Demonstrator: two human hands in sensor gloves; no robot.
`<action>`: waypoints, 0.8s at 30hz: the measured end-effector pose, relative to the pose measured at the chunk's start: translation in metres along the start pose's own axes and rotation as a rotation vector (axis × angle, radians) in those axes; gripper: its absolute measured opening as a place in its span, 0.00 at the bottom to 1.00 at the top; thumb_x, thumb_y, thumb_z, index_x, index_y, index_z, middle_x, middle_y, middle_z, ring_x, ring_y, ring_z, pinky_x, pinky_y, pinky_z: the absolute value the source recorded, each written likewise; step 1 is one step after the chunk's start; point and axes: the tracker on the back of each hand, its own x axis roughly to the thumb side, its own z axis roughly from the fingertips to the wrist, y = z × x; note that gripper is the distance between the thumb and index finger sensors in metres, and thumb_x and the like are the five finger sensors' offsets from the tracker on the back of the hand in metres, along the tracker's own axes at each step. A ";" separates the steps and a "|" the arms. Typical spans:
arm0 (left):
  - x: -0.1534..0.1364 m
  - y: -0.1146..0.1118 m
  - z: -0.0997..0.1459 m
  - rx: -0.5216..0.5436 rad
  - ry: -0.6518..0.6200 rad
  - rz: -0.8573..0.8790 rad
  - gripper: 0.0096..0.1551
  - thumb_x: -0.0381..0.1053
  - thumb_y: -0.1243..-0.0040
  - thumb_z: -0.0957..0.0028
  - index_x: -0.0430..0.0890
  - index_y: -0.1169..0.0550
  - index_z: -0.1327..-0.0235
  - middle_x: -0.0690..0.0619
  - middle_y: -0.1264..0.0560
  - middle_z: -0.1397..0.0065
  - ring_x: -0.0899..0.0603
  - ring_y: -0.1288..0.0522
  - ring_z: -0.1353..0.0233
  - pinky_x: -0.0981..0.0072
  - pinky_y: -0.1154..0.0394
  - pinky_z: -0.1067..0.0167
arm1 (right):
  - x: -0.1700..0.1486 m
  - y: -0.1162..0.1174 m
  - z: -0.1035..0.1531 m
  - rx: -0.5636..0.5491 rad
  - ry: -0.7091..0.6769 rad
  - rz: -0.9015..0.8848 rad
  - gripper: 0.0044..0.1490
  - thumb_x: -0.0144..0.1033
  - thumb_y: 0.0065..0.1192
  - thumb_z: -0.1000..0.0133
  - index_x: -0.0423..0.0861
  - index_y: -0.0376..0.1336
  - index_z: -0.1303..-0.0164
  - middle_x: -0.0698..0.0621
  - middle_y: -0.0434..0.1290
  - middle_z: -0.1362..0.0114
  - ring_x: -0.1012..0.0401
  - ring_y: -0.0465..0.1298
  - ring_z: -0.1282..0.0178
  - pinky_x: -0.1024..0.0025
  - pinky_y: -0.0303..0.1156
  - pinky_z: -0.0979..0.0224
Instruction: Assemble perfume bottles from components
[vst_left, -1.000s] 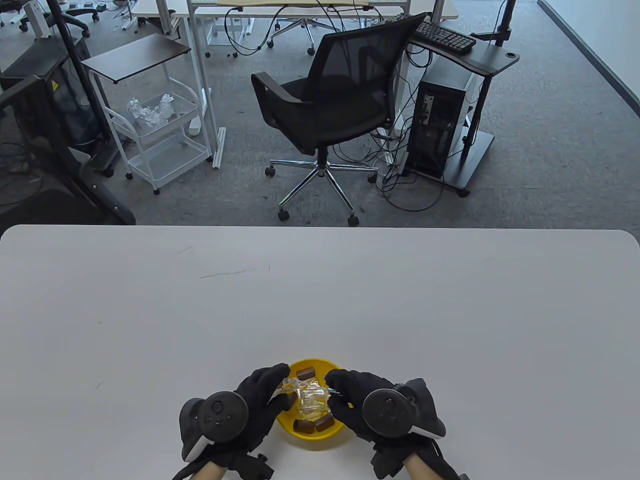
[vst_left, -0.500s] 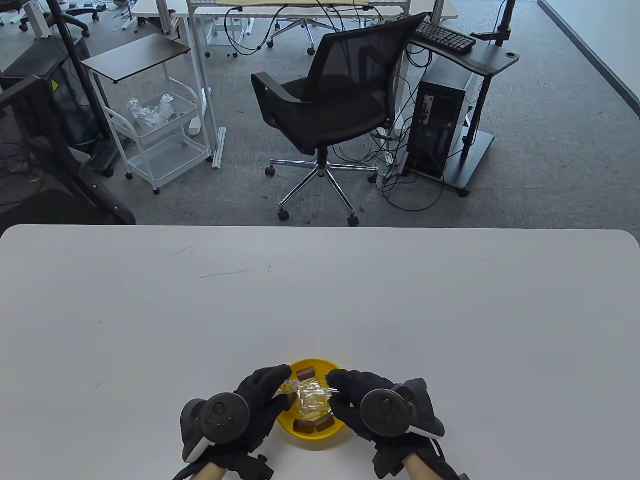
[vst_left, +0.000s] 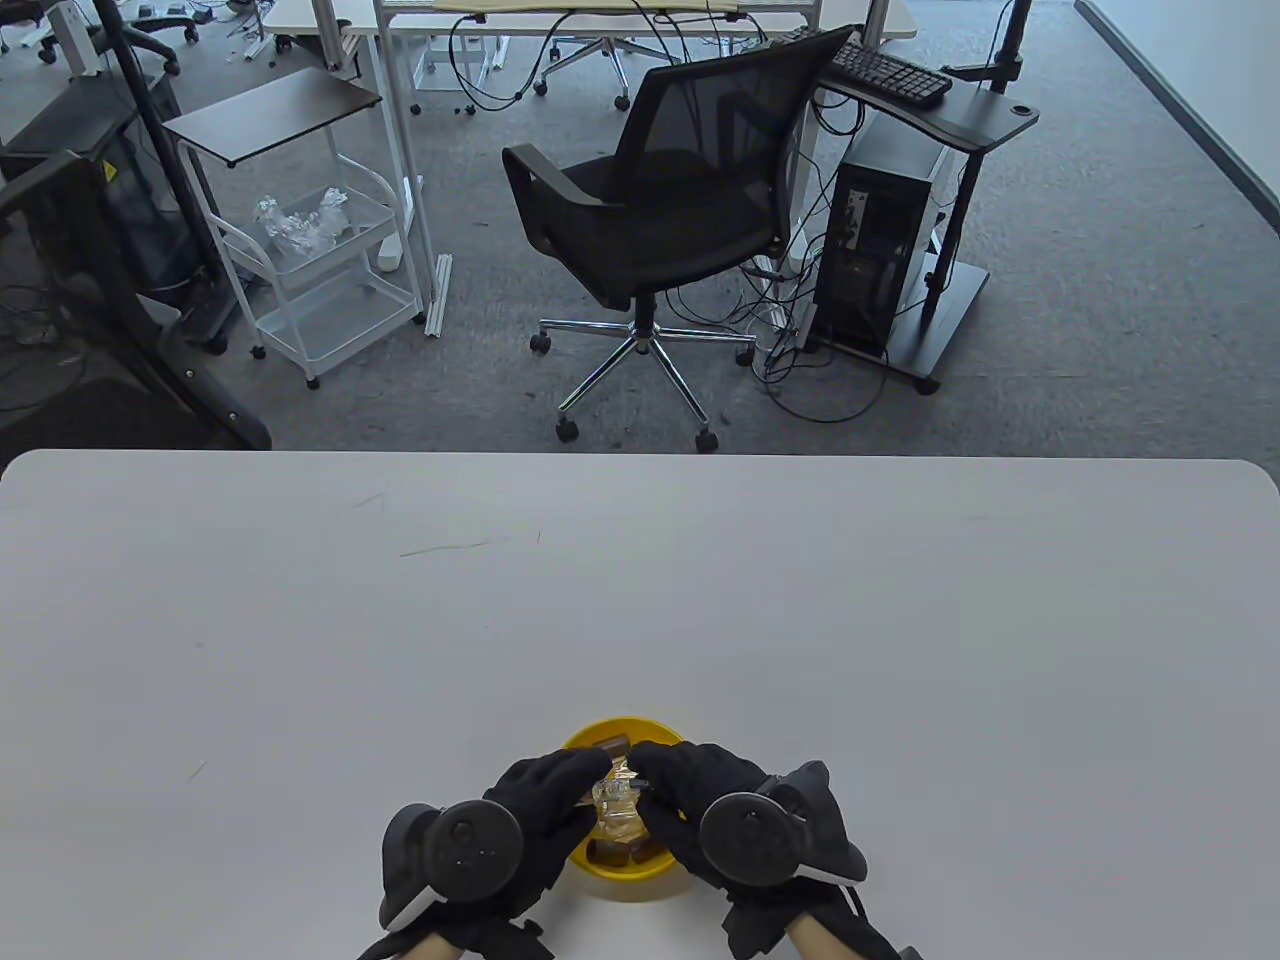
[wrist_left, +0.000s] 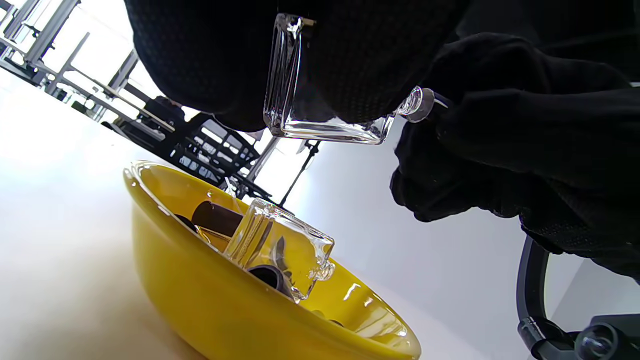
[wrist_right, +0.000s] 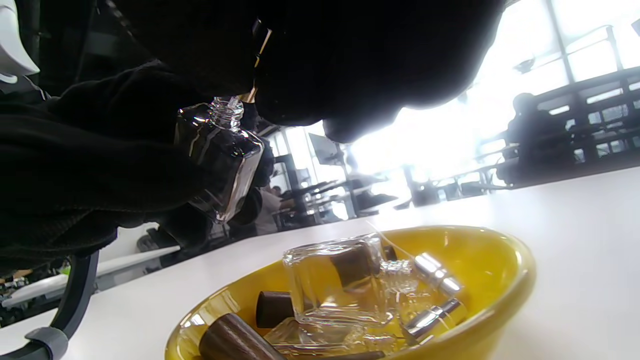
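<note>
Over the near edge of the white desk (vst_left: 300, 650), the left hand (vst_left: 530, 810) has its fingers wrapped around a square clear glass bottle (wrist_left: 325, 100), lifted above the yellow bowl (vst_left: 585, 735) with its threaded neck pointing toward the other hand. The right hand (vst_left: 690, 790) meets it there, fingers pinched on a small spray pump (wrist_left: 420, 103) right at the bottle's mouth; whether it is seated yet I cannot tell. In the bowl lie at least one more empty glass bottle (wrist_right: 340, 282), silver pump heads (wrist_right: 432, 272) and several dark brown wooden caps (wrist_right: 232, 340). Judging by this, assembly is at an early stage: the first bottle is only getting its pump, its cap is not yet on, and the remaining parts wait loose in the bowl.
</note>
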 end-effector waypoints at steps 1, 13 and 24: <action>0.000 -0.001 0.000 -0.004 0.001 0.014 0.32 0.48 0.35 0.46 0.62 0.31 0.28 0.55 0.26 0.26 0.38 0.22 0.31 0.56 0.21 0.41 | 0.001 0.001 0.000 -0.006 -0.009 -0.023 0.28 0.36 0.62 0.35 0.47 0.56 0.26 0.46 0.76 0.37 0.47 0.76 0.38 0.49 0.73 0.36; -0.003 -0.005 -0.001 -0.024 0.026 0.143 0.31 0.47 0.34 0.46 0.59 0.30 0.28 0.53 0.26 0.26 0.36 0.22 0.32 0.55 0.21 0.42 | -0.004 0.009 0.000 0.020 0.005 -0.143 0.29 0.30 0.62 0.36 0.41 0.56 0.25 0.40 0.76 0.35 0.45 0.77 0.37 0.48 0.74 0.36; 0.002 -0.009 -0.001 -0.034 0.027 0.163 0.31 0.46 0.34 0.46 0.59 0.30 0.29 0.52 0.26 0.26 0.35 0.22 0.32 0.54 0.21 0.42 | -0.006 0.010 0.004 -0.006 0.080 -0.105 0.29 0.46 0.55 0.34 0.37 0.65 0.33 0.50 0.82 0.51 0.49 0.82 0.50 0.51 0.77 0.46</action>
